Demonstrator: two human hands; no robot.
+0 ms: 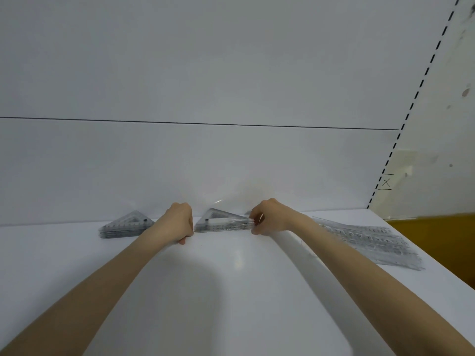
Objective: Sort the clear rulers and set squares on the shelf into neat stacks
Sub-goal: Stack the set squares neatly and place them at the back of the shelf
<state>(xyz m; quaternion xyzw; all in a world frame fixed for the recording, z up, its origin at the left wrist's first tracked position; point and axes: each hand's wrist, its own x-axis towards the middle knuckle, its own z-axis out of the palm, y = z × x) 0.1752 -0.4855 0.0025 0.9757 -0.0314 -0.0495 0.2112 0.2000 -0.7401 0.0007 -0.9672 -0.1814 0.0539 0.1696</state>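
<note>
Reaching forward over the white shelf (231,291) with both bare forearms, nearly straight and converging toward the back. Pressing the left hand (181,222), knuckles up and fingers curled under, against the left end of the middle stack of set squares (221,223); cannot tell whether gripping or only butting it, fingers hidden. Pinching the stack's right end with the right hand (267,217), fingers (253,222) closed on the edge.

Lying flat near the shelf's rear: that stack between the hands, a left stack of set squares (127,224) just beyond the left hand, and loose, overlapping clear rulers (365,242) spread out to the right. Backed by a plain white back panel (205,73), with a slotted upright (416,91) and a marked wall (442,124) at right.
</note>
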